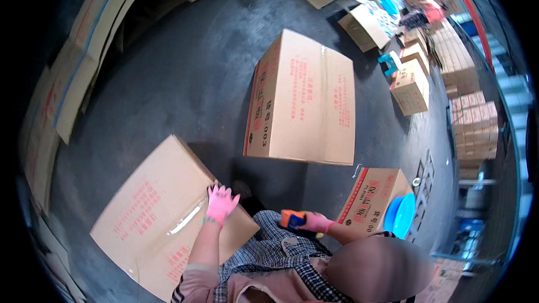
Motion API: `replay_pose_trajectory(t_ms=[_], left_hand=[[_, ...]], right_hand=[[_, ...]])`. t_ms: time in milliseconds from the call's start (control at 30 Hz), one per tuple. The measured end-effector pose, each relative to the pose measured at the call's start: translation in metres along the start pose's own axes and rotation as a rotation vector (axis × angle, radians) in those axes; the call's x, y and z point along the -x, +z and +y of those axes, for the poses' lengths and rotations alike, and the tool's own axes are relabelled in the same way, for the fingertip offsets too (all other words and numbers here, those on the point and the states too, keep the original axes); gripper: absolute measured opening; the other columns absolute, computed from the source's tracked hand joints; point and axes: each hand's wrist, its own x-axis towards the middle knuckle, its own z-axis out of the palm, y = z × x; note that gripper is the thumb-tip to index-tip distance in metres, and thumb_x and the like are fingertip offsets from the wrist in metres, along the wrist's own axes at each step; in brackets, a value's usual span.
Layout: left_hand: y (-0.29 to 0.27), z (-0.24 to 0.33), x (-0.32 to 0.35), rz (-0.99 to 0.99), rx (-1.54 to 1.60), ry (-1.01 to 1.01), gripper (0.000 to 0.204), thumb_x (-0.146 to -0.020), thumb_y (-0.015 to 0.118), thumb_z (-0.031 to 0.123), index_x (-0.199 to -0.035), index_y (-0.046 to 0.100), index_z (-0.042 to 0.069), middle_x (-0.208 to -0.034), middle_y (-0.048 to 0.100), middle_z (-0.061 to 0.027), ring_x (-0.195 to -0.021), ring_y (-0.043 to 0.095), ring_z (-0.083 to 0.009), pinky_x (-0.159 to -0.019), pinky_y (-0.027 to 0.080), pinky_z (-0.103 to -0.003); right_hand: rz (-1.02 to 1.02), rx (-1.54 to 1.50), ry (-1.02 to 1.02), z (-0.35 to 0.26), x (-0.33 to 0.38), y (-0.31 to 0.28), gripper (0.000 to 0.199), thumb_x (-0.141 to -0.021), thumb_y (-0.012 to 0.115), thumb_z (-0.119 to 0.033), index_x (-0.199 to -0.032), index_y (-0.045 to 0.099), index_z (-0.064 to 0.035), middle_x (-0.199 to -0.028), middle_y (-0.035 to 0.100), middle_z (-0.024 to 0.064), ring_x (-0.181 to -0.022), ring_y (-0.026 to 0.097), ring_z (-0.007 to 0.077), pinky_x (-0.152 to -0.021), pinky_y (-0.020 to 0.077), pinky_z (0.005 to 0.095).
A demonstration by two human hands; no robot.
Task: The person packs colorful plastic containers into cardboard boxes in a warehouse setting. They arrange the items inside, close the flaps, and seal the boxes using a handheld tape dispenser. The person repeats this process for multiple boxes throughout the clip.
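Note:
My left hand (221, 204), in a pink glove, lies with its fingers spread on the near edge of a closed cardboard box (151, 219) at the lower left. Shiny clear tape (188, 220) runs along part of that box's top seam. In front of my body, my right hand (315, 223), also gloved in pink, grips an orange and dark blue tape dispenser (292, 218), held apart from the box. Part of the dispenser is hidden by the glove. A larger closed cardboard box (311, 106) with red print stands on the floor ahead.
At my right stands another box (368, 196) beside a bright blue round tub (400, 216). Flattened cardboard (73, 73) leans along the left side. Far right, a person in pink (429, 14) is near an open box (365, 28) and stacked cartons (474, 126). Dark floor (208, 50) lies between.

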Motion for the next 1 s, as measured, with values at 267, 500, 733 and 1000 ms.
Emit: replay_pose_trajectory(t_ms=[267, 500, 733, 1000], left_hand=[[0.024, -0.056, 0.343, -0.032, 0.197, -0.649, 0.033, -0.075, 0.051, 0.029, -0.097, 0.056, 0.004, -0.099, 0.054, -0.0186, -0.097, 0.047, -0.0346, -0.087, 0.035, -0.043], [0.059, 0.087, 0.391, -0.017, 0.786, -1.208, 0.038, -0.076, 0.049, 0.032, -0.099, 0.055, 0.002, -0.102, 0.053, -0.0202, -0.098, 0.047, -0.0352, -0.086, 0.036, -0.041], [0.104, 0.226, 0.413, 0.326, 1.129, -1.295, 0.043, -0.077, 0.047, 0.035, -0.101, 0.054, 0.0, -0.104, 0.051, -0.0218, -0.099, 0.047, -0.0358, -0.085, 0.037, -0.039], [0.184, 0.338, 0.406, 0.962, 1.254, -1.642, 0.048, -0.079, 0.041, 0.038, -0.1, 0.053, -0.003, -0.104, 0.051, -0.025, -0.099, 0.047, -0.0371, -0.084, 0.039, -0.036]], right_hand=[[-0.22, -0.383, 0.365, 0.151, -0.016, 0.081, 0.056, -0.059, 0.067, -0.05, -0.085, 0.063, -0.0013, -0.086, 0.061, 0.0132, -0.08, 0.057, 0.023, -0.07, 0.0424, 0.0324], [-0.009, -0.12, 0.221, 0.127, -0.08, -0.038, 0.062, -0.058, 0.068, -0.049, -0.084, 0.06, 0.0065, -0.085, 0.061, 0.0152, -0.079, 0.059, 0.0266, -0.067, 0.0447, 0.0353], [0.084, -0.462, -0.22, -0.002, -0.039, -0.099, 0.043, -0.064, 0.07, -0.035, -0.082, 0.058, 0.0033, -0.075, 0.059, 0.0073, -0.062, 0.054, 0.0143, -0.06, 0.0453, 0.0301], [-0.084, 0.302, -0.525, -0.074, -0.019, -0.06, 0.04, -0.064, 0.071, -0.031, -0.084, 0.059, 0.0018, -0.074, 0.058, 0.0054, -0.06, 0.052, 0.0126, -0.059, 0.0437, 0.0285]])
